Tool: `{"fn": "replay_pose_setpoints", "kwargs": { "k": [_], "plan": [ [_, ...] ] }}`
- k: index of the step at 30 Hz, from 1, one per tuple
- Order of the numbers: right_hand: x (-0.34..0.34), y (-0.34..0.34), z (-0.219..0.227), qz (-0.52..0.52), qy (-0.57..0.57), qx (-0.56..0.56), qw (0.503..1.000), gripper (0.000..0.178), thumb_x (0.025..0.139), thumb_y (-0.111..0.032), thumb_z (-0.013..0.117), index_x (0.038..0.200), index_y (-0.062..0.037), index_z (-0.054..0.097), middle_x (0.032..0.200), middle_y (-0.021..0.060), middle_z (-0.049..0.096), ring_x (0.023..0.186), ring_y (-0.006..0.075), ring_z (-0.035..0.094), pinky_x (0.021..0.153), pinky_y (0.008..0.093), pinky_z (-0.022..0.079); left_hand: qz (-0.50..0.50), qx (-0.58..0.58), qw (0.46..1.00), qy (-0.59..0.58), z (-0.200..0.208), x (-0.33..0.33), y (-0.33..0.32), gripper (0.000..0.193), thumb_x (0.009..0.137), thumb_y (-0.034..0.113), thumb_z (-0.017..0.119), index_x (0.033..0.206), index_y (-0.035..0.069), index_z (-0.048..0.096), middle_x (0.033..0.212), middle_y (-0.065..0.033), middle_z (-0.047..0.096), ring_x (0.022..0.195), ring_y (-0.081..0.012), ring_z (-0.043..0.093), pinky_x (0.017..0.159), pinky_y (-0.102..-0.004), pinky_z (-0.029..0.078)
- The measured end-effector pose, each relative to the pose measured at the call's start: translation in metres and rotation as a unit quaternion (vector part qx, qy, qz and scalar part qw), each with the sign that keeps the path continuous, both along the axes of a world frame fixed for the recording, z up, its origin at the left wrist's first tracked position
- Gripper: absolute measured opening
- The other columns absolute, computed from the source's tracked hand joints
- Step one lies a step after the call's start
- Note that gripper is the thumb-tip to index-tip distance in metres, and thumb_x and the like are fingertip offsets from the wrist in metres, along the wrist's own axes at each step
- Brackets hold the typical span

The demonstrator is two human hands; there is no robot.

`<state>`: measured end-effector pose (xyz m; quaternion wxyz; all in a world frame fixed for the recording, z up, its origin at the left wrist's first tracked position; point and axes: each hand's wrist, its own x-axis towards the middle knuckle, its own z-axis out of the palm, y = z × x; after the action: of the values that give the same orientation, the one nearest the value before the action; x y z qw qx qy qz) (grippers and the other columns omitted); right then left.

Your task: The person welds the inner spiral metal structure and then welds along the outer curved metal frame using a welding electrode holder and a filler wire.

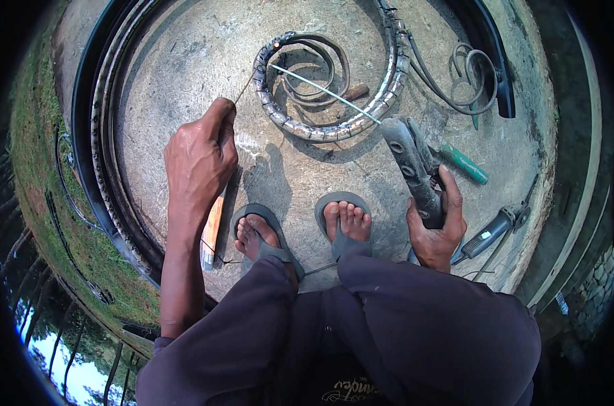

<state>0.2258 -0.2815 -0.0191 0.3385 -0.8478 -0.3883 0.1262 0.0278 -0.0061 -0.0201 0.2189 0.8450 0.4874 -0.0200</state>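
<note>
In my right hand [437, 233] is a dark, worn welding electrode holder [412, 172], the fingers wrapped round its grip. A thin pale welding electrode [327, 91] runs from its jaw up to the left. That rod's tip lies at the inner left side of a curled metal scroll [307, 130], which has rows of weld marks along it. My left hand [202, 152] is closed in a pinch on a thin brown metal rod [244, 91], whose far end meets the scroll's left side. Whether either rod touches the metal, I cannot tell.
A dark curved metal band [83, 128] arcs round the left of the concrete slab [178, 74]. On the right are an angle grinder [486, 235], a green cylindrical handle [464, 164] and looped thin metal strips [479, 84]. A wooden-handled tool [213, 223] lies beside my left sandalled foot [256, 233].
</note>
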Motion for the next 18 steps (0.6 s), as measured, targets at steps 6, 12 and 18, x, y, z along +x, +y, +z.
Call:
{"fn": "replay_pose_setpoints", "kwargs": {
  "k": [6, 12, 18],
  "plan": [
    [0.0016, 0.0039, -0.0059, 0.018, -0.012, 0.014, 1.0, 0.074, 0.071, 0.011, 0.076, 0.141, 0.0006, 0.051, 0.121, 0.0242, 0.068, 0.1, 0.032, 0.073, 0.081, 0.0349, 0.059, 0.006, -0.004, 1.0, 0.011, 0.0006, 0.0021, 0.0023, 0.018, 0.098, 0.022, 0.062, 0.109, 0.011, 0.07, 0.077, -0.0215, 0.067, 0.071, -0.0403, 0.067, 0.065, -0.0475, 0.049],
    [0.0019, 0.0062, -0.0025, 0.025, -0.02, 0.023, 0.999, 0.076, 0.07, 0.011, 0.075, 0.141, 0.001, 0.051, 0.116, 0.0227, 0.07, 0.094, 0.0309, 0.075, 0.078, 0.0349, 0.059, -0.001, -0.012, 1.0, 0.003, -0.0039, 0.0034, 0.0012, 0.012, 0.096, 0.021, 0.059, 0.105, 0.013, 0.064, 0.071, -0.0204, 0.065, 0.068, -0.0421, 0.066, 0.062, -0.0517, 0.048],
    [0.0007, 0.0074, -0.0023, 0.031, -0.023, 0.002, 0.999, 0.077, 0.072, 0.008, 0.077, 0.143, -0.0025, 0.05, 0.112, 0.0205, 0.07, 0.097, 0.0282, 0.073, 0.082, 0.0339, 0.057, -0.015, 0.005, 1.0, -0.007, -0.0067, -0.0008, 0.0008, 0.011, 0.096, 0.02, 0.06, 0.104, 0.013, 0.063, 0.069, -0.0197, 0.064, 0.065, -0.042, 0.065, 0.059, -0.0516, 0.047]
  ]
}}
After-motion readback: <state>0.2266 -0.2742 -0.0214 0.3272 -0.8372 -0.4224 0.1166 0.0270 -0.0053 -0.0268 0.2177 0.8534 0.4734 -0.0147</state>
